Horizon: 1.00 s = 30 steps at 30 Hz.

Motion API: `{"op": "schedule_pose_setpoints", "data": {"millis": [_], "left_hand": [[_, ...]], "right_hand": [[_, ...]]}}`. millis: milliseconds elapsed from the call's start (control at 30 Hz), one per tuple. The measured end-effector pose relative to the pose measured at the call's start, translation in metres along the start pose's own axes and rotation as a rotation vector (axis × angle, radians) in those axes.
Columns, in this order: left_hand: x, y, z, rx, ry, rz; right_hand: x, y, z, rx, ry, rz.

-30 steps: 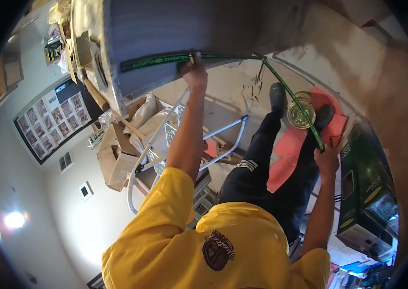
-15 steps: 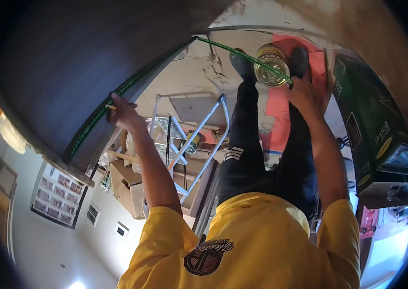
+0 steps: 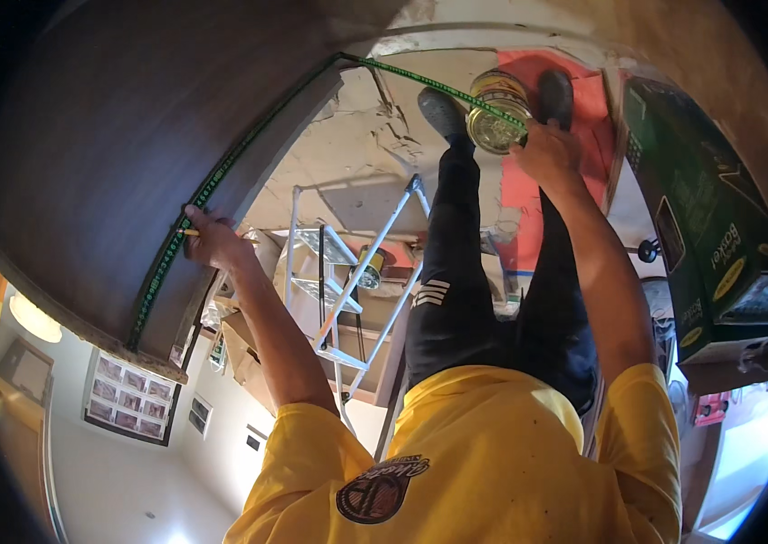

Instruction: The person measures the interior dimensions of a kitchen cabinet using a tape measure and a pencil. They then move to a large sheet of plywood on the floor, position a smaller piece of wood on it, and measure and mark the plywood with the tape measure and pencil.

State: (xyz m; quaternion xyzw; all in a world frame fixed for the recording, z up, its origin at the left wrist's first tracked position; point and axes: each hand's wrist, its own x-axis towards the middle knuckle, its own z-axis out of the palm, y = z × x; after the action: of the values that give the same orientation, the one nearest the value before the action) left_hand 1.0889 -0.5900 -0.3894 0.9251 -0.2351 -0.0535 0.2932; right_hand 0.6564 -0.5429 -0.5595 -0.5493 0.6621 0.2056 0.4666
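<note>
A green tape measure (image 3: 237,145) lies along the edge of a large dark wooden board (image 3: 130,136) at the upper left. It bends at the board's far corner and stretches through the air to my right hand (image 3: 547,152), whose closed fingers grip it. My left hand (image 3: 212,239) rests at the board's edge with its fingertips at the tape. Between the fingers of that hand is a thin yellowish pencil (image 3: 191,233), pointing toward the tape. Whether the left fingers also press the tape down is hard to make out.
A tin can (image 3: 495,136) stands on the floor by my feet, on a red sheet (image 3: 515,213). To the left of my legs is a metal stepladder (image 3: 375,272) with cardboard boxes around it. A big dark green box (image 3: 701,208) stands on the right.
My left hand has shifted a little left and down along the tape, with the pencil still in it. My right hand has moved slightly left with its part of the tape; the view has shifted too.
</note>
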Motion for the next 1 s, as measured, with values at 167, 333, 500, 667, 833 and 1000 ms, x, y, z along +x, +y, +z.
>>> {"op": "schedule_pose_setpoints", "data": {"millis": [167,333,500,667,833,1000], "left_hand": [[-0.012,0.017,0.006,0.069,0.022,0.007],[-0.013,0.017,0.005,0.104,0.03,-0.031],[-0.007,0.011,0.001,0.046,-0.005,0.014],[-0.006,0.008,0.003,0.05,0.011,0.038],[0.0,0.006,0.005,0.088,0.051,0.013],[-0.001,0.01,0.004,0.059,0.057,-0.052]], "right_hand": [[0.003,0.005,0.001,-0.017,0.018,-0.022],[0.003,0.008,0.0,0.022,0.047,-0.034],[0.003,0.007,-0.007,0.019,0.01,-0.015],[0.006,0.018,0.009,0.025,0.078,-0.053],[0.004,0.022,0.009,0.015,0.068,-0.051],[0.003,0.044,0.03,0.03,0.222,-0.114]]}}
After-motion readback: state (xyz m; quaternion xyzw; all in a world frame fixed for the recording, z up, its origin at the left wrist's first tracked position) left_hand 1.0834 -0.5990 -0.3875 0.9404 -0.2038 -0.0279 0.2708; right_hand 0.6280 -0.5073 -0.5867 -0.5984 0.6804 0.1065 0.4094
